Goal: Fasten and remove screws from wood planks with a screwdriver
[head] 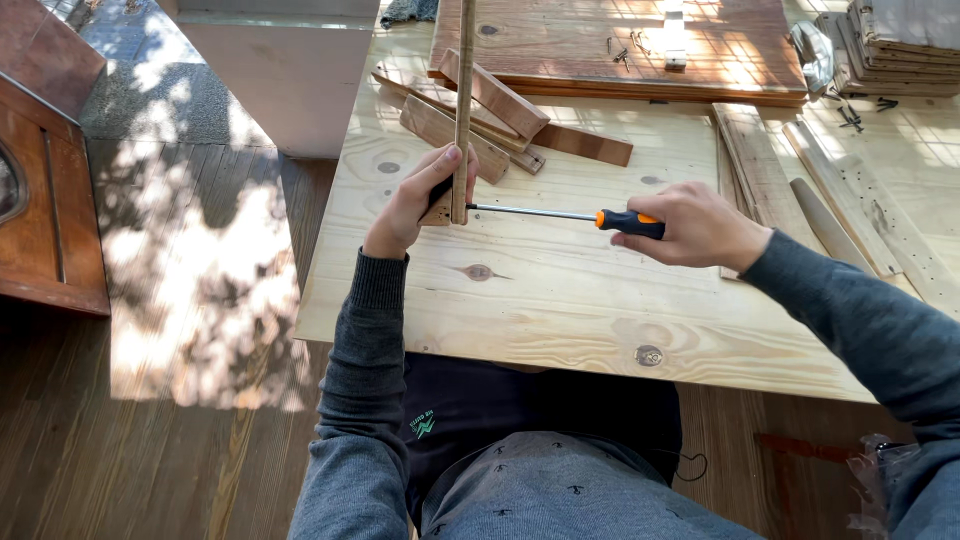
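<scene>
1. The left hand (412,205) has its grip wrapped around the lower end of a thin wooden slat (463,100). The hand holds the slat upright on the pale pine counter (560,300), against a small wooden block (436,212) under the fingers.
2. Just right of this grip, the screwdriver (560,214) lies level, and its metal tip touches the foot of the slat. I cannot see the screw itself, so I cannot tell how deep it sits. The driving seems to be in progress, not finished.
3. The right hand (695,228) closes its grip tight on the orange and black handle.
4. Behind both grips, loose wood offcuts (500,115) lie in a pile, not joined to anything. To the far right there are long strips (850,195).
</scene>
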